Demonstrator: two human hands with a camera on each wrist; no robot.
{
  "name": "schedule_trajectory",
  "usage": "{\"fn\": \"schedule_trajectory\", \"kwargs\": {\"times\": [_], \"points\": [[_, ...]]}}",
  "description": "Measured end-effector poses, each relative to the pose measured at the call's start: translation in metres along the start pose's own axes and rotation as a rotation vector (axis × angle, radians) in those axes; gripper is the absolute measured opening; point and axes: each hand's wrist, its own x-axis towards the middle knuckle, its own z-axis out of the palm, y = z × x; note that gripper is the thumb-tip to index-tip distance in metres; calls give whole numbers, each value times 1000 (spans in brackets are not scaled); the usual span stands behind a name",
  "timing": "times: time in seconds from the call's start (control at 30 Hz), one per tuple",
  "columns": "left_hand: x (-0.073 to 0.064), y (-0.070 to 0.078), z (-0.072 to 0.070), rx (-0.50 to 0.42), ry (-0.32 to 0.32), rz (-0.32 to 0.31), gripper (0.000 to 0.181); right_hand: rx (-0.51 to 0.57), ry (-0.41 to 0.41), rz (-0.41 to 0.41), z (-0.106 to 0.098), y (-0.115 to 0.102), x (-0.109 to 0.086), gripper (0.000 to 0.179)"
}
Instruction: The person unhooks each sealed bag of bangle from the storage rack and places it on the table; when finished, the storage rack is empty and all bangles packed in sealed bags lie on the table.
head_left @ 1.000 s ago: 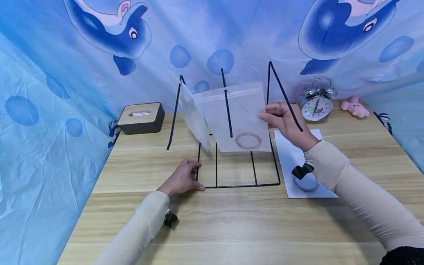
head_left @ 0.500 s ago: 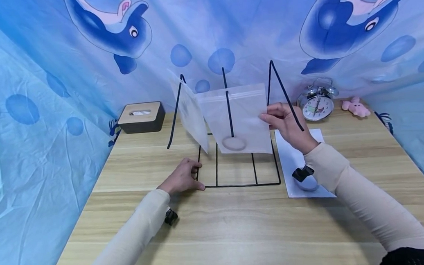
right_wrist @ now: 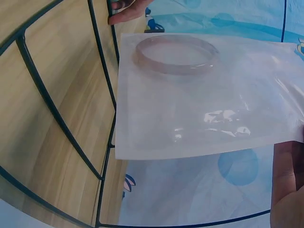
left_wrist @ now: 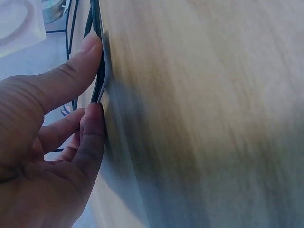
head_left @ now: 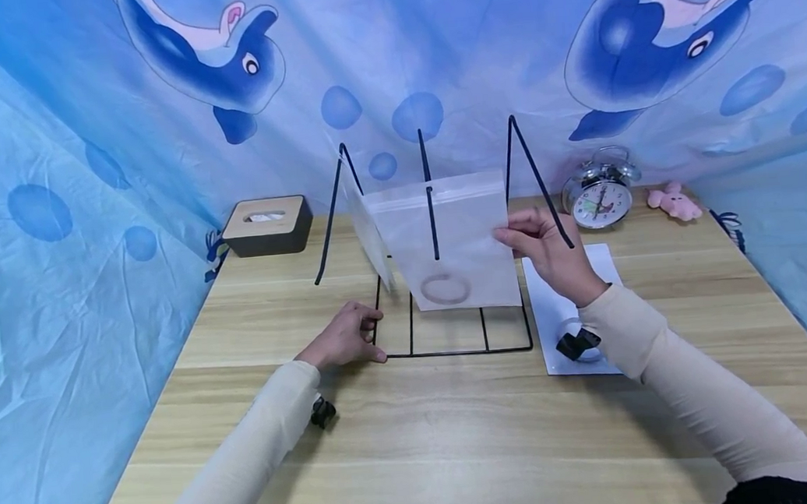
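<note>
Blue curtain [head_left: 360, 36] printed with cartoon dolphins fills the upper frame, behind a pale wooden table [head_left: 430, 437]. Near the middle stands a black wire rack [head_left: 453, 353]. The person's left hand [head_left: 342, 337] pinches its lower left corner between thumb and fingers. The right hand [head_left: 551, 249], right of centre, holds the right edge of a translucent zip bag [head_left: 469, 239] between thumb and fingers; the bag is at the centre of the frame, with a rack prong in front of it. Inside, near its bottom edge, is a pale ring [right_wrist: 185, 69]. Another bag [head_left: 369, 235] is at the rack's left side, seen nearly edge-on. Partly under the right wrist lies a white sheet [head_left: 553, 304]. A tissue box [head_left: 268, 229] sits upper left; an alarm clock [head_left: 602, 203] and a pink toy [head_left: 676, 202] sit upper right.
</note>
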Motion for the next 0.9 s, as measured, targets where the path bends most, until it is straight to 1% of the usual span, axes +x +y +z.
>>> {"fn": "schedule_trajectory", "kwargs": {"times": [0.1, 0.33, 0.47, 0.63, 0.8, 0.9], "points": [[-1, 0, 0, -15, -1, -1, 76, -5, -4, -15, 0, -2, -4, 9], [-1, -2, 0, -19, 8, 29, 74, -19, -3, -40, -1, -9, -13, 6], [-1, -2, 0, -32, 9, 17, 74, 9, -4, -54, 0, -12, -19, 6], [-1, -2, 1, -44, 2, 7, 74, 39, -20, -90, -1, -16, -26, 6], [-2, -2, 0, -40, 1, 23, 74, 73, -12, -124, 0, -21, -31, 5], [-2, -1, -1, -36, 0, 26, 73, 77, -4, -136, 0, -24, -35, 10]]}}
